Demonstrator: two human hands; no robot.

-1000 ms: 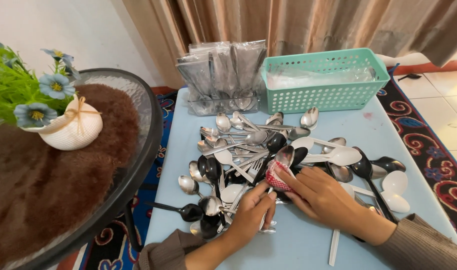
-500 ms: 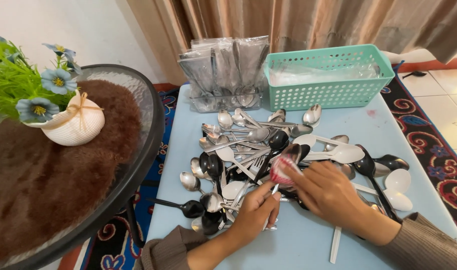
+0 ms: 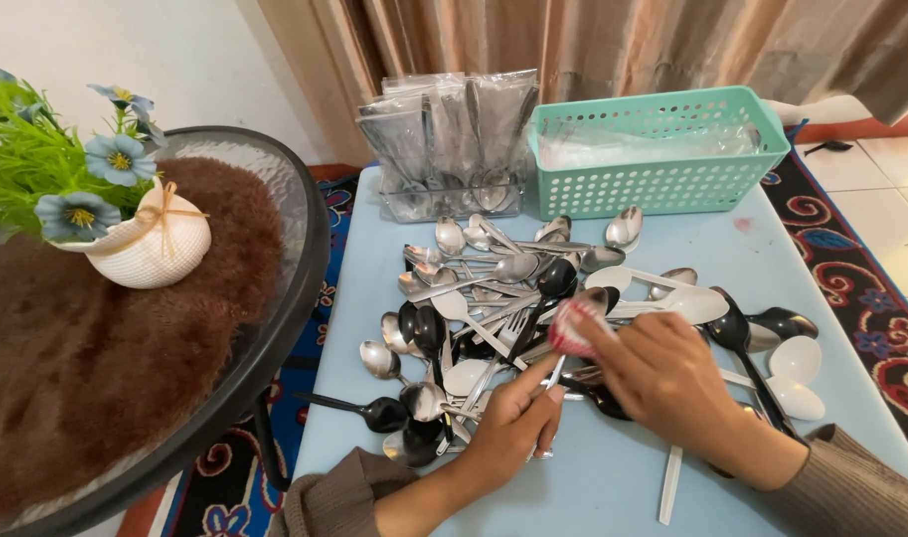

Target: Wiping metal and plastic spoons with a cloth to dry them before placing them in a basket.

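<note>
- Pale blue table (image 3: 613, 487) under both hands, curtains beyond.
- Right hand (image 3: 672, 378) pinches a red-and-white wrapped spoon head (image 3: 571, 326) between its fingertips.
- Left hand (image 3: 513, 423), fingers loosely curled, touches that spoon's handle (image 3: 553, 373).
- Spoon pile (image 3: 474, 298) lies just ahead; teal basket (image 3: 662, 149) farther off.

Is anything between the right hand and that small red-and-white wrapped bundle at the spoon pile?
Nothing visible: the right hand already pinches the small red-and-white wrapped bundle at its fingertips, above the pile of metal and plastic spoons. The left hand touches a metal utensil handle just below it.
</note>
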